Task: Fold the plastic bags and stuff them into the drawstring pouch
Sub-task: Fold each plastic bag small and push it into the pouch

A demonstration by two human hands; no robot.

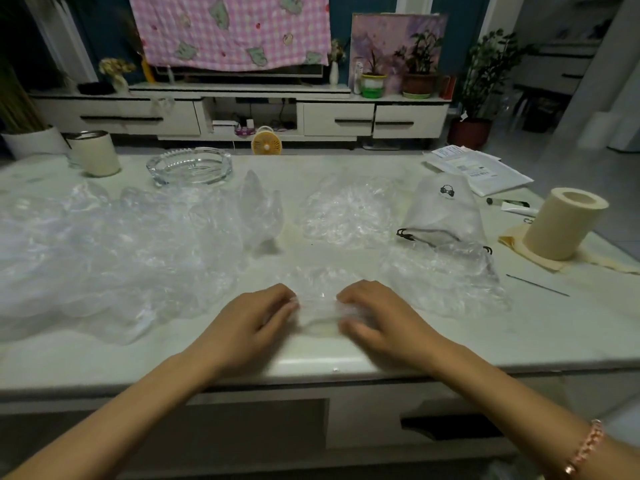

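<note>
Pale stone-top table in the foreground, low white TV cabinet behind it, small round yellow fan between the two. At the near edge centre, a small clear plastic bag lies between the left hand and right hand, each holding one end. A big heap of clear plastic bags fills the table's left. Behind the heap are a round glass ashtray and, further left, a cream cylindrical cup. Centre back: an upright crumpled clear bag, with a flat crumpled clear bag pile to its right. Right of that lies a white fabric drawstring pouch, with a loose clear bag touching its near mouth. Far right stands an upright cream paper roll, white printed mailers behind it and a thin metal rod in front.
</note>
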